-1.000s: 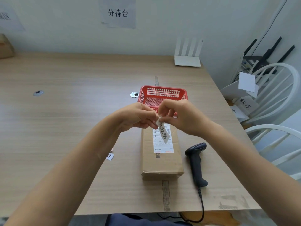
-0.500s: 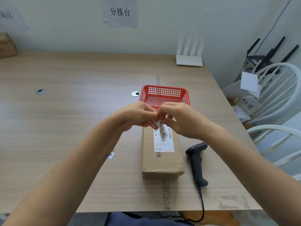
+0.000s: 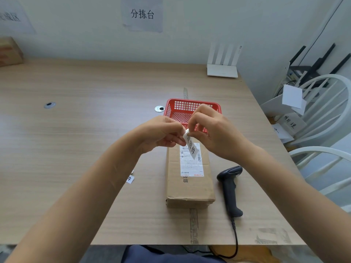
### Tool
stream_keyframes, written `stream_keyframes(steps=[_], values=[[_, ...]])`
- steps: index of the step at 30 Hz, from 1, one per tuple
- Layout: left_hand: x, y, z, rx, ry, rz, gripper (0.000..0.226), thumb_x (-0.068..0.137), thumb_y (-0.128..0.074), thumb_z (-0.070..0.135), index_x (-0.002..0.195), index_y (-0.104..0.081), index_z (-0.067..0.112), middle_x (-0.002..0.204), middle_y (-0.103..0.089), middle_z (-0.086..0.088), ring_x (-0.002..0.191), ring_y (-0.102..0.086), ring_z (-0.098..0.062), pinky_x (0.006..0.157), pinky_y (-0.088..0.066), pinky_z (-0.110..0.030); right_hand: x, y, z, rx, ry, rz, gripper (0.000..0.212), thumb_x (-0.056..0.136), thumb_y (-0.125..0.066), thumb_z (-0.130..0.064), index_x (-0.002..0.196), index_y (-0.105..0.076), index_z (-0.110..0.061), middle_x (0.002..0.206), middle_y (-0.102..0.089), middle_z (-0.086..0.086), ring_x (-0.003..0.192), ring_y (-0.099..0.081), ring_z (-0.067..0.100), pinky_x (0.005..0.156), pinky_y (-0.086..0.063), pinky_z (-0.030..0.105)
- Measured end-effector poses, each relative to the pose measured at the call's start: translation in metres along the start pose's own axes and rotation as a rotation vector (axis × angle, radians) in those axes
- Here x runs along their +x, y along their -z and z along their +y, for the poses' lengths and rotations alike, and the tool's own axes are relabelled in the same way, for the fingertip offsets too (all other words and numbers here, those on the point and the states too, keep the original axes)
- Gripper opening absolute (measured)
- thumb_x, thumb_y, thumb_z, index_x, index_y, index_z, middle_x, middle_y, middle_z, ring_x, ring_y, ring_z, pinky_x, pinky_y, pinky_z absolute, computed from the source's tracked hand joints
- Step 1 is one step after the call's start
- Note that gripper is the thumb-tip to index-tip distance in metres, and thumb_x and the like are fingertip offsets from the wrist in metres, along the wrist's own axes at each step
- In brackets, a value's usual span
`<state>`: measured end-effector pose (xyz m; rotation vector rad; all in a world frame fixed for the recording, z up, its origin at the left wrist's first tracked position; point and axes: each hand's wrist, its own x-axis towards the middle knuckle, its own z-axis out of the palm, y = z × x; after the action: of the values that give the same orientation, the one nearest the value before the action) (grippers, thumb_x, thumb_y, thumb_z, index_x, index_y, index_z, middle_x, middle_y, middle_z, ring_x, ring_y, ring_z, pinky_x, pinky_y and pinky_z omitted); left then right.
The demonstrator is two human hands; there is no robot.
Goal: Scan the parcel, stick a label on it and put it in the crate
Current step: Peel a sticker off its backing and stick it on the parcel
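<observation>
A long brown cardboard parcel [image 3: 190, 186] lies on the wooden table with a white shipping label on its top. My left hand [image 3: 161, 132] and my right hand [image 3: 210, 131] meet just above its far end. Both pinch the top of a small white label [image 3: 190, 147] printed with black characters, which hangs down over the parcel. A red mesh crate [image 3: 178, 109] stands behind my hands, partly hidden by them. A black handheld scanner [image 3: 229, 188] lies to the right of the parcel, its cable running off the front edge.
A small white sticker [image 3: 130, 179] lies on the table left of the parcel, by my left forearm. A white router [image 3: 222, 70] stands at the back right. White chairs [image 3: 322, 114] with paper signs crowd the right side. A cardboard box [image 3: 9, 52] is at the far left.
My right fingers have lifted slightly and shifted on the label's top edge; the label hangs a little straighter. Parcel, crate and scanner have not moved.
</observation>
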<state>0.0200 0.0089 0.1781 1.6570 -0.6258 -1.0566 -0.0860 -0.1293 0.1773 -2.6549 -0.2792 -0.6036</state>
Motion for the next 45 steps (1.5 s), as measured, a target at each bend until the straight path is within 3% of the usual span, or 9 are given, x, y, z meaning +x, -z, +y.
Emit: stream_keyframes(steps=[7, 11, 14, 19, 23, 27, 35, 39, 45], values=[[-0.001, -0.004, -0.005, -0.007, 0.017, 0.039, 0.025, 0.086, -0.046, 0.009, 0.063, -0.057, 0.012, 0.056, -0.069, 0.004, 0.056, -0.063, -0.003, 0.051, -0.045, -0.013, -0.003, -0.001, 0.001, -0.033, -0.009, 0.018, 0.007, 0.077, -0.06, -0.013, 0.081, -0.056, -0.009, 0.084, -0.057, 0.006, 0.063, -0.049, 0.016, 0.05, -0.051, 0.043], [0.001, -0.007, -0.01, -0.034, 0.045, 0.052, 0.025, 0.086, -0.042, 0.009, 0.064, -0.055, 0.012, 0.059, -0.067, 0.002, 0.053, -0.06, -0.003, 0.053, -0.041, -0.017, -0.004, -0.003, 0.003, 0.055, -0.075, -0.033, 0.007, 0.079, -0.061, -0.009, 0.081, -0.054, -0.009, 0.079, -0.059, 0.0, 0.066, -0.056, 0.021, 0.057, -0.052, 0.042], [0.003, -0.008, -0.016, -0.108, 0.096, 0.061, 0.022, 0.085, -0.043, 0.009, 0.066, -0.054, 0.013, 0.064, -0.066, 0.0, 0.052, -0.06, -0.005, 0.053, -0.04, -0.019, -0.003, -0.004, 0.005, 0.165, -0.154, -0.037, 0.015, 0.08, -0.062, -0.004, 0.08, -0.05, -0.014, 0.071, -0.053, -0.012, 0.066, -0.055, 0.015, 0.059, -0.047, 0.018], [0.004, -0.007, -0.023, -0.175, 0.125, 0.04, 0.025, 0.088, -0.05, 0.034, 0.07, -0.058, 0.018, 0.064, -0.069, 0.006, 0.057, -0.062, -0.004, 0.053, -0.043, -0.017, -0.004, -0.006, 0.007, 0.279, -0.23, -0.067, 0.021, 0.077, -0.068, -0.005, 0.086, -0.052, -0.014, 0.072, -0.055, -0.018, 0.07, -0.058, -0.007, 0.059, -0.043, 0.005], [0.005, -0.007, -0.023, -0.12, 0.12, 0.02, 0.024, 0.087, -0.055, 0.031, 0.068, -0.064, 0.018, 0.072, -0.07, 0.001, 0.065, -0.063, -0.006, 0.047, -0.046, -0.013, -0.004, -0.007, 0.007, 0.22, -0.183, -0.137, 0.019, 0.075, -0.07, -0.006, 0.088, -0.057, -0.01, 0.074, -0.058, -0.015, 0.067, -0.057, -0.008, 0.062, -0.044, 0.005], [0.007, -0.005, -0.024, -0.111, 0.189, -0.016, 0.025, 0.086, -0.057, 0.024, 0.065, -0.067, 0.015, 0.063, -0.071, 0.003, 0.058, -0.063, -0.003, 0.046, -0.047, -0.011, -0.003, -0.009, 0.007, 0.173, -0.156, -0.147, 0.013, 0.073, -0.073, -0.01, 0.084, -0.065, -0.01, 0.077, -0.065, -0.004, 0.068, -0.054, -0.007, 0.063, -0.044, 0.004], [0.013, -0.008, -0.031, -0.217, 0.224, 0.008, 0.02, 0.086, -0.056, 0.019, 0.069, -0.065, 0.014, 0.054, -0.068, 0.007, 0.054, -0.061, -0.001, 0.049, -0.046, -0.011, -0.007, -0.016, 0.014, 0.269, -0.278, -0.067, 0.014, 0.072, -0.072, -0.007, 0.083, -0.067, -0.014, 0.074, -0.064, -0.009, 0.068, -0.06, -0.004, 0.062, -0.045, 0.006], [0.015, -0.008, -0.036, -0.274, 0.307, -0.02, 0.015, 0.087, -0.054, 0.016, 0.074, -0.061, 0.012, 0.052, -0.067, 0.006, 0.05, -0.061, -0.002, 0.046, -0.045, -0.011, -0.009, -0.019, 0.012, 0.292, -0.278, -0.1, 0.018, 0.072, -0.073, -0.005, 0.082, -0.065, -0.019, 0.074, -0.059, -0.02, 0.072, -0.059, -0.008, 0.062, -0.046, 0.008], [0.018, -0.008, -0.041, -0.345, 0.398, -0.004, 0.017, 0.088, -0.05, 0.016, 0.076, -0.059, 0.009, 0.052, -0.068, 0.004, 0.047, -0.063, -0.002, 0.041, -0.045, -0.011, -0.008, -0.019, 0.012, 0.34, -0.284, -0.134, 0.021, 0.073, -0.072, -0.003, 0.083, -0.063, -0.019, 0.074, -0.059, -0.02, 0.071, -0.059, -0.009, 0.064, -0.049, 0.01]])
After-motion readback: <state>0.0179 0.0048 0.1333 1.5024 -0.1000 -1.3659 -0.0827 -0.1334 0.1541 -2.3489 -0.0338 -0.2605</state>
